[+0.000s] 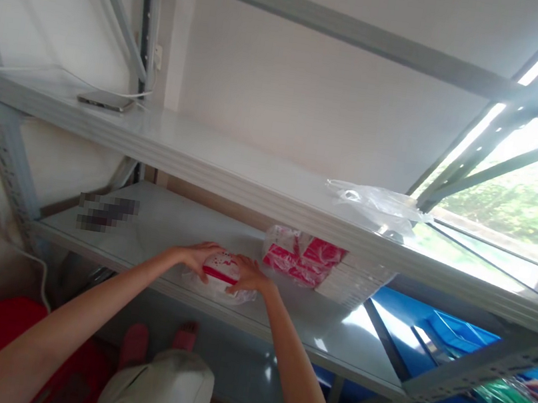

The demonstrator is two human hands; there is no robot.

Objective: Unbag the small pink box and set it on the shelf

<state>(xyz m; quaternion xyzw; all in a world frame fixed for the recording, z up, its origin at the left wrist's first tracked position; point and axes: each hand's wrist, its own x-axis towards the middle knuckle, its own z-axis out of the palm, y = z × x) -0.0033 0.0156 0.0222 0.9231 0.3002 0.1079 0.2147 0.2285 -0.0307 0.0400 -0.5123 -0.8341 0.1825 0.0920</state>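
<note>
Red marks one package (pixel 221 267) in two hands (pixel 249 274).

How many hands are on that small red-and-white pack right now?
2: the left hand is at the left side of the red-and-white pack, the right hand at its right side.

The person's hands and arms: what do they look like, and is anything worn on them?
The left hand and right hand are ordinary human hands with no gloves. The left forearm and right forearm are slender and narrow toward the wrists. No sleeve, watch or bracelet shows; rings or nail polish are too small to tell.
</note>
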